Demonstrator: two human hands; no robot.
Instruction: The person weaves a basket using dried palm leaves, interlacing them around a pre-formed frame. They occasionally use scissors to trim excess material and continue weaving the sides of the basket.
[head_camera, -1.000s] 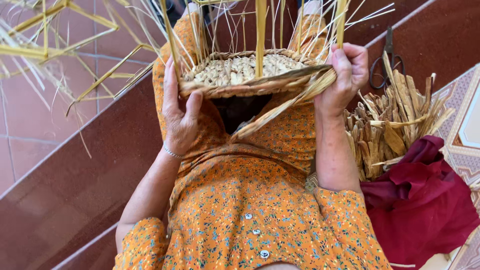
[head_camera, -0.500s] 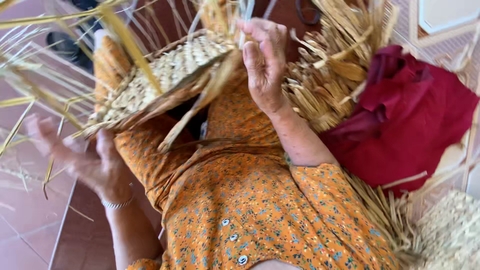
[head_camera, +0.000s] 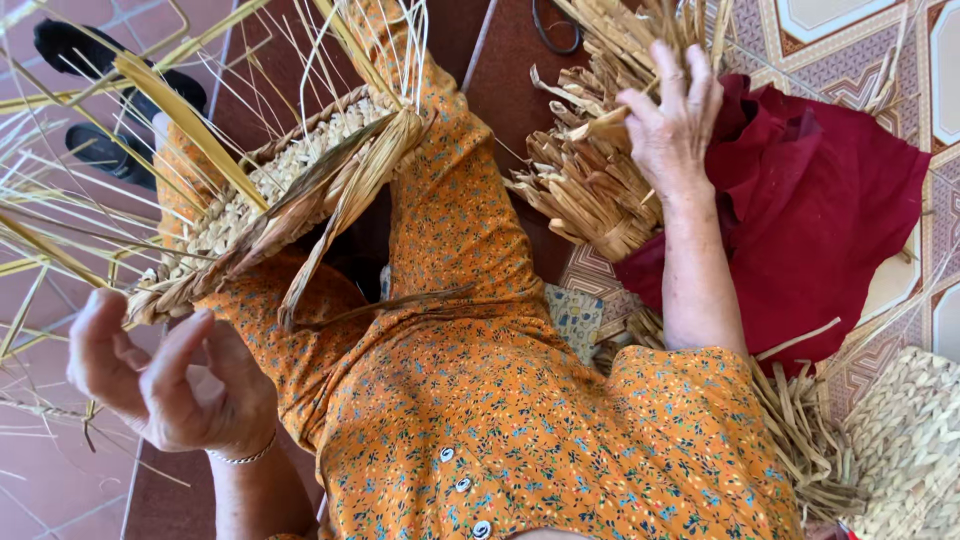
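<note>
While the half-woven basket (head_camera: 270, 200) lies tilted across the person's knees, its loose straw stakes (head_camera: 150, 110) fanning up and out to the left, the right hand (head_camera: 670, 125) rests on a bundle of dried straw strips (head_camera: 590, 190) piled beside the lap, fingers spread and slightly curled over the top ends, the grip loose rather than closed on any one strip. The left hand (head_camera: 165, 385) hovers open just below the basket's rim, palm up, fingers bent, holding nothing. A red cloth (head_camera: 820, 200) lies crumpled under and right of the bundle, on a patterned tiled floor (head_camera: 850, 30). Scissors (head_camera: 555, 25) lie at the top edge beyond the straw. More strips (head_camera: 800, 440) spill by the right elbow, next to a woven mat (head_camera: 910, 440). The orange flowered dress (head_camera: 520, 420) fills the middle, and dark shoes (head_camera: 100, 100) show behind the stakes.
</note>
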